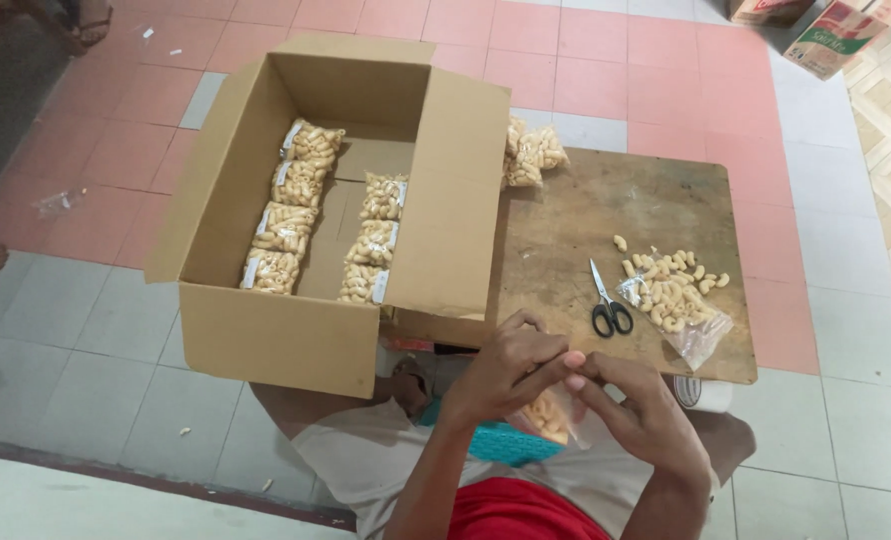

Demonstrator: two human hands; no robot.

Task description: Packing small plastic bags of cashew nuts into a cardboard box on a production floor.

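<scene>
Both hands pinch a clear snack bag, near centre.
Left hand (pixel 511 365) and right hand (pixel 636 405), fingers curled, grip the crinkled bag (pixel 549 415); scissors (pixel 608 303) lie on the wooden board (pixel 586 215), cardboard box (pixel 266 335) at left.

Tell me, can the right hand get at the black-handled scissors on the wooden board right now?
Probably yes, once freed: the right hand is busy with a small clear snack packet, but the black-handled scissors lie uncovered on the wooden board just ahead.

box (pixel 266 340) brown | scissors (pixel 611 305) black-handled | floor tiles (pixel 606 70) pink, grey | snacks (pixel 671 290) pale yellow
</scene>
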